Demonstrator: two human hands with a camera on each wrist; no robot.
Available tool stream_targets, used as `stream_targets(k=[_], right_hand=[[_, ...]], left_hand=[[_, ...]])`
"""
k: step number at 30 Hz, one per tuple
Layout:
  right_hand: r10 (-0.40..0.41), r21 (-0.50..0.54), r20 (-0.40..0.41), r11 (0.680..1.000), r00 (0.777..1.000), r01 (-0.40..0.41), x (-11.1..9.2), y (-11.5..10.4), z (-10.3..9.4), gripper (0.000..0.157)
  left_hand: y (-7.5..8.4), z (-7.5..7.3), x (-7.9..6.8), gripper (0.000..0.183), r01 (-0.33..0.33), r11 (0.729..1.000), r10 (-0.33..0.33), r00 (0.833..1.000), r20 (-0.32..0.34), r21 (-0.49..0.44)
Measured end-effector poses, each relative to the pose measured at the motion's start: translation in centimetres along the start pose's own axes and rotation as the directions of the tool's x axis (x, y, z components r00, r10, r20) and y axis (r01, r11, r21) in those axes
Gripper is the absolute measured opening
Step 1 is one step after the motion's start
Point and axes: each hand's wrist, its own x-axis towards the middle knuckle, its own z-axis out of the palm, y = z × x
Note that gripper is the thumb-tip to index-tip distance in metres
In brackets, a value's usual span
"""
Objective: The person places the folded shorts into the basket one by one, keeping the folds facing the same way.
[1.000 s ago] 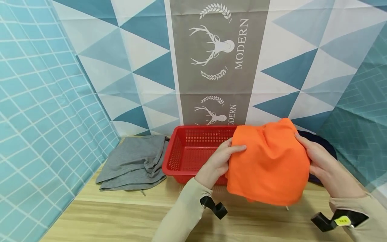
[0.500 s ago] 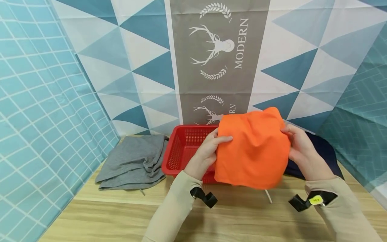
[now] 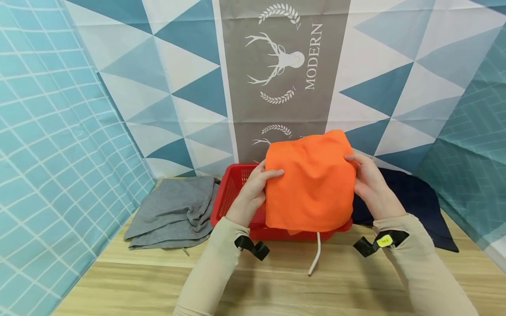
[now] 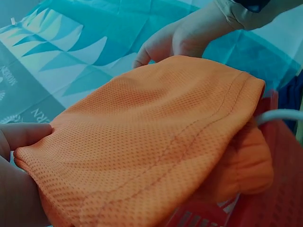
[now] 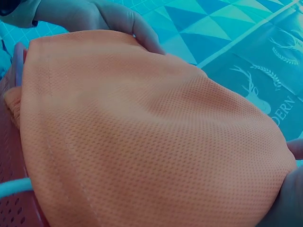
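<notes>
Nearest, in front of the red basket (image 3: 272, 234), there was the wooden table (image 3: 158, 285), with two sleeves (image 3: 211, 272) reaching across it. A white cord (image 3: 318, 250) hung there, coming from under the orange cloth (image 3: 310, 182). This cloth was held up over the basket; whether it touched the rim, I could not tell. Over the basket's left part, the left hand (image 3: 253, 188) pinched one side of the cloth, thumb in front. Near the basket's right end, the right hand (image 3: 369, 182) pinched the opposite side, its other fingers mostly hidden. The cloth covered most of the basket's opening, so its contents could not be seen fully. The basket's left rim was visible. Close on its left lay a grey cloth (image 3: 174, 210), on its right a dark blue cloth (image 3: 415, 202), so the sides had little room. Behind the basket rose a patterned wall (image 3: 280, 105).
</notes>
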Motion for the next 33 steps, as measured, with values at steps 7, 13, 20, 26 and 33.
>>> stream_targets(k=[7,13,20,26,33], right_hand=[[-0.056,-0.118,0.067,0.991,0.996,0.064,1.3,0.7,0.7,0.029],[-0.085,-0.259,0.054,0.961,0.995,0.096,1.8,1.3,0.7,0.039],[-0.069,-0.31,0.057,0.947,0.996,0.084,2.0,2.1,0.2,0.041],[-0.058,-0.311,0.062,0.948,0.996,0.075,2.5,2.9,-0.3,0.031],[-0.012,-0.386,0.034,0.922,0.999,0.025,2.8,3.7,-0.8,0.028]], left_hand=[[0.7,-1.2,0.5,0.044,-0.073,0.997,0.073,0.996,-0.06,-0.002],[0.7,-2.0,1.0,0.053,-0.119,0.993,0.12,0.986,-0.118,0.013],[0.3,-2.9,1.3,0.057,-0.116,0.991,0.125,0.983,-0.132,0.07],[0.1,-3.7,1.5,0.06,-0.098,0.989,0.115,0.98,-0.164,0.109],[-0.3,-4.7,1.9,0.062,-0.033,0.991,0.057,0.981,-0.188,0.133]])
